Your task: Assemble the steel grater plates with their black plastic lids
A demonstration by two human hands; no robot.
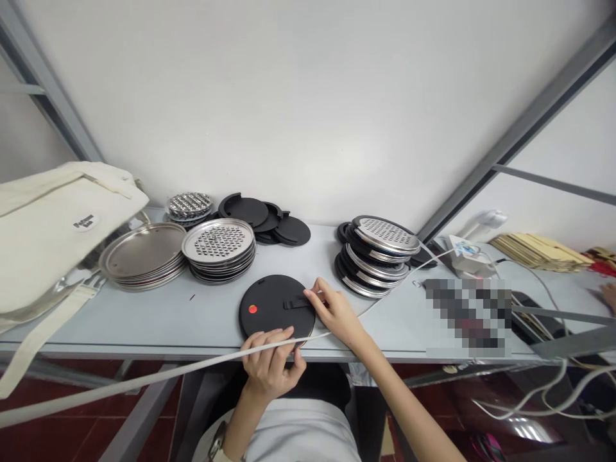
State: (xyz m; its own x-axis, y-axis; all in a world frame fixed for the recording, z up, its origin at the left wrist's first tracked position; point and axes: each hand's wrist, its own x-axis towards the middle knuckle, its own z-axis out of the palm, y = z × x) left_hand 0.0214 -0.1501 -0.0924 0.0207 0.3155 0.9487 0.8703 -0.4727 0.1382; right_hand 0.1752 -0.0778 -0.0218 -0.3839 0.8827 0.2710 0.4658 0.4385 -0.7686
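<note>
A round black disc [274, 298] with a red-orange sticker and a small black tab lies at the front edge of the grey table. My left hand [272, 362] is at its near rim, fingers over the edge and thumb below. With finger and thumb, my right hand [334, 311] pinches at the right end of the tab near the disc's right rim. A white cable crosses in front of the disc and over my left fingers. Behind stand a stack of perforated metal grater discs [219, 242] and, to its left, plain metal discs [144, 251].
Black round parts [264, 218] lie against the wall. Stacked black-rimmed graters [380, 253] stand to the right. A cream bag [62, 224] fills the left. Farther right are a white power adapter [469, 256], cardboard pieces [539, 251] and another person's hand [609, 295].
</note>
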